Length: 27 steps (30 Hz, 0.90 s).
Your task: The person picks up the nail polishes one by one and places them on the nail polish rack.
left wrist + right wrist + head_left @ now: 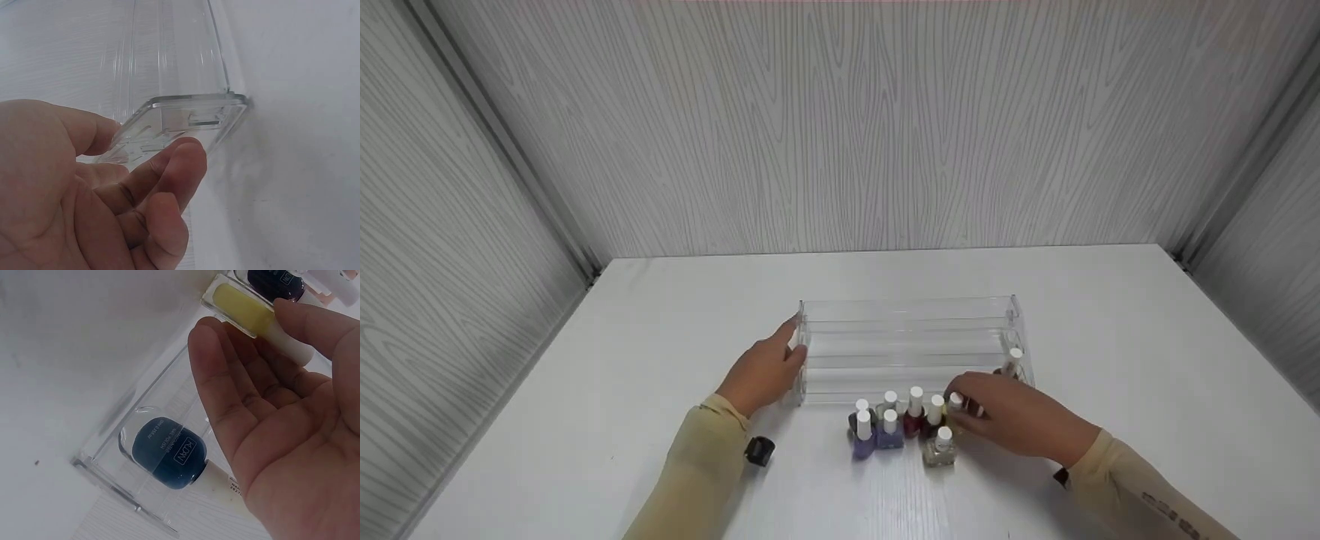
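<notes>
A clear acrylic rack (907, 349) with stepped tiers lies on the white table. At its left end my left hand (765, 371) holds the end panel (197, 107), thumb and fingertips against it. My right hand (1009, 412) pinches the white cap of a yellow nail polish bottle (239, 306) between thumb and fingers, just before the rack's front edge. One dark blue nail polish bottle (169, 453) is in the rack's right end, beside the right hand. Several more bottles stand in front of the rack, among them a purple one (863, 446) and a red one (913, 424).
A glittery clear bottle (939, 452) stands nearest the front. Wrist-worn black devices (760, 451) show at the sleeves. Wood-grain panels (840, 127) enclose the white table (682, 300) at the back and sides.
</notes>
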Each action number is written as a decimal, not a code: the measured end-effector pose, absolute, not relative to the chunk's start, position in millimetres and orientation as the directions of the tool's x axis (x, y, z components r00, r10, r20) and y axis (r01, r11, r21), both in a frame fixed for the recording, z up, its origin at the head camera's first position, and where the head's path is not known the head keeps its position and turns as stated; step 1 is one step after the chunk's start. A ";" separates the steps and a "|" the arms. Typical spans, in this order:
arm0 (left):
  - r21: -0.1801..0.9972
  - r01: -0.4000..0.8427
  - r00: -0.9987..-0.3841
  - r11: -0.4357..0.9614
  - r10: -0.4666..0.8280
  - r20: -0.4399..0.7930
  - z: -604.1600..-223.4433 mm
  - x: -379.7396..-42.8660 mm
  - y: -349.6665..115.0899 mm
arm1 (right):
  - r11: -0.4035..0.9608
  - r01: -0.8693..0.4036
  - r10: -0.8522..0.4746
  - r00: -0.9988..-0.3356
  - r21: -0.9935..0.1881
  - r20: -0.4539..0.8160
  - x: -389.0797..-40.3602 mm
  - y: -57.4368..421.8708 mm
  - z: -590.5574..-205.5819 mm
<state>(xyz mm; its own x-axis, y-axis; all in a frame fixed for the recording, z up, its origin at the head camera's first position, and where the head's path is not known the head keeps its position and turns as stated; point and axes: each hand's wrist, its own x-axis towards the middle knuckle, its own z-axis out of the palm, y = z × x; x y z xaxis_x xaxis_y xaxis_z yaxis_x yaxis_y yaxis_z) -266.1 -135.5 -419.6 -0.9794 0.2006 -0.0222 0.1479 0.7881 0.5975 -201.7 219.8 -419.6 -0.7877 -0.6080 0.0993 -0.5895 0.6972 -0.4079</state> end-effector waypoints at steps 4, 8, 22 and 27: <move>0.595 0.145 -0.980 0.790 0.196 -0.021 -419.4 -266.1 -135.1 | 0.697 -0.584 -0.602 -0.792 -0.416 0.104 -201.5 218.2 -420.0; 0.598 0.143 -0.980 0.789 0.196 -0.023 -418.9 -266.1 -135.0 | 0.693 -0.583 -0.596 -0.794 -0.425 0.118 -201.8 217.1 -420.3; 0.580 0.125 -0.982 0.805 0.182 -0.041 -419.1 -266.4 -133.3 | 0.701 -0.520 -0.566 -0.822 -0.487 0.064 -201.3 217.0 -420.1; 0.588 0.122 -0.982 0.800 0.184 -0.046 -419.3 -266.1 -134.5 | 0.704 -0.509 -0.560 -0.827 -0.496 0.055 -201.2 217.0 -420.3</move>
